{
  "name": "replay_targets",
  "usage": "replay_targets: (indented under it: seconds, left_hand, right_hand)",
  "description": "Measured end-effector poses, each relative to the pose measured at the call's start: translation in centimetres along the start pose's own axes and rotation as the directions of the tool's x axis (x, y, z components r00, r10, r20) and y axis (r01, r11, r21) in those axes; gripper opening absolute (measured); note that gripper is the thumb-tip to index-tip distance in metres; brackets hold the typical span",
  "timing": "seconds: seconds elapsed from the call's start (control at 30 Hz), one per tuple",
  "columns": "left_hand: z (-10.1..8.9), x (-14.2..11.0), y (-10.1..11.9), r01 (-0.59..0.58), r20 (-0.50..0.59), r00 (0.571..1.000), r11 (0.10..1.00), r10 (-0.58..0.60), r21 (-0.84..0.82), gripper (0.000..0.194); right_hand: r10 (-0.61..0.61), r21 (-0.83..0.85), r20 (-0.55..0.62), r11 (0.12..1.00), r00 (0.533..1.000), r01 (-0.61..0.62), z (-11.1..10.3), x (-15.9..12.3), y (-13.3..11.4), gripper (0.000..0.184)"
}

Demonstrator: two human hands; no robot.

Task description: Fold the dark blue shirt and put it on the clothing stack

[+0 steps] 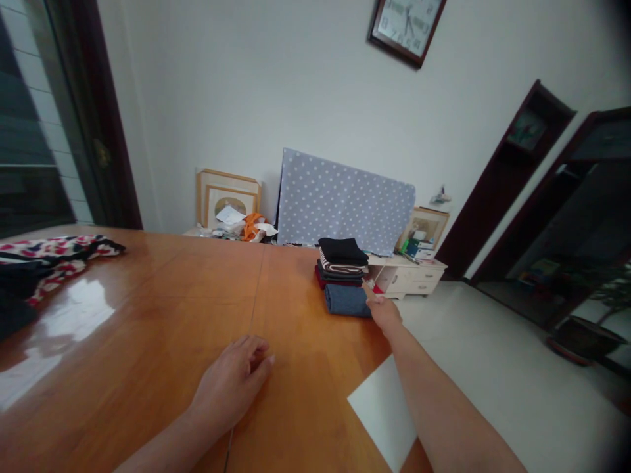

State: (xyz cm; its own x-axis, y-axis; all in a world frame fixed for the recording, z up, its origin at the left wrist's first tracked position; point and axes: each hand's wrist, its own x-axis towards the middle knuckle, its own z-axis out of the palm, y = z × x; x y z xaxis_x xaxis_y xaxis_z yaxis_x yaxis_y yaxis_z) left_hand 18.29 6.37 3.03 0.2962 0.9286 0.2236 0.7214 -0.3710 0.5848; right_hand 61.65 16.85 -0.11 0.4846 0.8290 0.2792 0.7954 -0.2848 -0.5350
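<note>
Orange-brown wood table [197, 282], head view. Right arm stretched far along the right side; right hand [385, 312] at the right end of the blue folded garment [346, 300], index finger extended away; could not tell whether it gripped. Left hand [234, 374] lay nearer, palm down, fingers loosely curled, thumb apart, holding nothing. Blue garment's long axis ran left to right, rounded fold at left; denim-like, compact. It sat just on the near side of the clothes stack [344, 253]: black on top, stripes beneath, dark red lowest.
</note>
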Motion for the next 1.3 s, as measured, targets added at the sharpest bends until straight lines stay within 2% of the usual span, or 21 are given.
replay_targets:
  seconds: [0.07, 0.13, 0.23, 0.33, 0.43, 0.5, 0.57, 0.63, 0.73, 0.8, 0.87, 0.93, 0.97, 1.03, 1.1, 1.2, 1.3]
  left_hand:
    - [0.1, 0.0, -0.1, 0.005, -0.001, 1.000, 1.000, -0.005, -0.001, 0.024]
    - [0.2, 0.0, -0.2, 0.006, -0.002, 1.000, 1.000, -0.006, -0.003, 0.024]
    - [0.2, 0.1, -0.2, -0.001, -0.004, 1.000, 1.000, 0.001, -0.006, 0.024]
    - [0.2, 0.1, -0.2, -0.004, -0.002, 1.000, 1.000, 0.004, -0.008, 0.023]
    - [0.2, 0.1, -0.1, 0.003, -0.005, 1.000, 1.000, -0.003, -0.008, 0.023]
    - [0.1, 0.1, -0.1, 0.004, -0.007, 1.000, 1.000, -0.004, -0.007, 0.023]
    - [0.1, 0.0, -0.1, 0.002, -0.004, 1.000, 1.000, -0.002, -0.005, 0.023]
    - [0.1, 0.0, -0.2, 0.003, -0.003, 1.000, 1.000, -0.003, -0.002, 0.023]
    - [0.2, 0.0, -0.3, 0.004, -0.006, 1.000, 1.000, -0.004, 0.006, 0.023]
    - [0.2, 0.0, -0.3, 0.002, -0.005, 1.000, 1.000, -0.002, 0.011, 0.023]
    - [0.3, 0.0, -0.3, 0.000, -0.008, 1.000, 1.000, 0.000, 0.015, 0.022]
    - [0.3, 0.0, -0.4, -0.002, -0.010, 1.000, 1.000, 0.002, 0.015, 0.022]
    - [0.3, 0.0, -0.4, -0.002, -0.009, 1.000, 1.000, 0.003, 0.013, 0.022]
    - [0.3, 0.0, -0.4, 0.000, -0.004, 1.000, 1.000, 0.000, 0.010, 0.022]
    - [0.3, 0.0, -0.3, 0.004, -0.002, 1.000, 1.000, -0.004, 0.006, 0.022]
    - [0.3, 0.0, -0.2, 0.002, -0.006, 1.000, 1.000, -0.002, 0.005, 0.022]
    - [0.2, 0.0, -0.1, 0.000, -0.003, 1.000, 1.000, 0.000, 0.007, 0.022]
  right_hand:
    - [0.068, -0.045, -0.014, 0.997, 0.998, -0.068, -0.1, -0.1, -0.3, 0.039]
    - [0.080, -0.103, -0.037, 0.991, 0.996, -0.084, 0.0, -0.3, -0.8, 0.040]
    - [-0.030, -0.226, -0.012, 0.974, 0.999, 0.026, 0.3, -0.6, -2.0, 0.046]
    - [-0.101, -0.289, 0.123, 0.948, 0.987, 0.133, 0.9, -0.9, -2.5, 0.053]
    - [0.006, -0.306, 0.181, 0.951, 0.983, 0.051, 1.2, -0.8, -2.2, 0.061]
    - [0.102, -0.309, 0.151, 0.950, 0.983, -0.051, 1.1, -0.7, -1.7, 0.066]
    - [0.138, -0.309, 0.114, 0.946, 0.984, -0.097, 1.0, -0.6, -1.3, 0.067]
    - [0.076, -0.308, 0.105, 0.951, 0.992, -0.040, 1.0, -0.6, -1.3, 0.066]
    - [-0.100, -0.305, 0.174, 0.940, 0.980, 0.151, 1.3, -0.7, -1.7, 0.064]
    - [-0.118, -0.310, 0.235, 0.932, 0.965, 0.189, 1.5, -0.8, -2.0, 0.066]
    - [-0.025, -0.335, 0.229, 0.936, 0.973, 0.103, 1.5, -0.8, -2.3, 0.067]
    - [0.065, -0.354, 0.155, 0.935, 0.986, -0.006, 1.3, -0.9, -2.8, 0.066]
    - [0.067, -0.355, 0.118, 0.935, 0.991, -0.021, 1.2, -1.0, -3.1, 0.066]
    - [-0.025, -0.343, 0.085, 0.938, 0.996, 0.052, 1.0, -1.3, -4.2, 0.064]
    - [-0.187, -0.316, 0.112, 0.925, 0.976, 0.213, 1.0, -1.9, -5.7, 0.063]
    - [-0.387, -0.232, 0.229, 0.869, 0.893, 0.436, 1.4, -3.0, -8.1, 0.061]
    - [-0.428, -0.169, 0.356, 0.845, 0.831, 0.507, 2.3, -3.8, -9.6, 0.060]
